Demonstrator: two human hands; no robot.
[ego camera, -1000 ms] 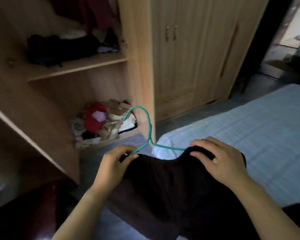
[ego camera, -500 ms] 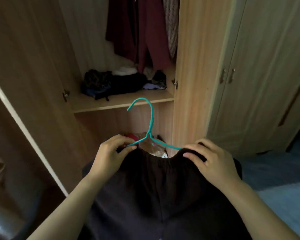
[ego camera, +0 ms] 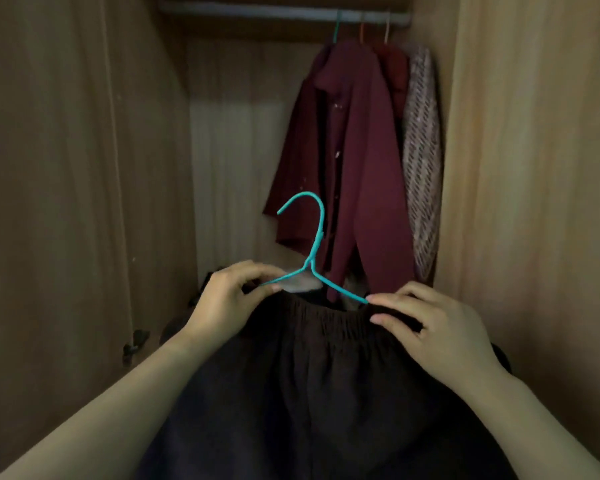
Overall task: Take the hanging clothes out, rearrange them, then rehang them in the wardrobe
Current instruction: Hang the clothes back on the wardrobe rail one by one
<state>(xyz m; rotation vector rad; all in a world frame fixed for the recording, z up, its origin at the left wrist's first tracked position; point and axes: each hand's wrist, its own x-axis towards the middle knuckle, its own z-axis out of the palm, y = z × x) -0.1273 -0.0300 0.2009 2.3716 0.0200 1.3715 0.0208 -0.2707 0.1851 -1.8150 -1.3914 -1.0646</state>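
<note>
A dark brown garment with an elastic waistband (ego camera: 312, 375) hangs on a teal wire hanger (ego camera: 314, 251), whose hook points up and left. My left hand (ego camera: 229, 299) pinches the hanger's left arm together with the waistband. My right hand (ego camera: 433, 334) grips the right end of the waistband over the hanger's other arm. I hold both in front of the open wardrobe, well below the rail (ego camera: 281, 12) at the top. The hanger's lower parts are hidden inside the garment.
A maroon coat (ego camera: 343, 161), a red garment (ego camera: 395, 74) and a patterned knit (ego camera: 423, 161) hang at the rail's right end. The wardrobe's left wall (ego camera: 84, 202) and right side panel (ego camera: 534, 168) flank the opening. Bare rail lies left of the coat.
My view has swung up from the floor and bed to the wardrobe's hanging space. Both hands have lifted the garment on its hanger toward the opening, keeping the same grip.
</note>
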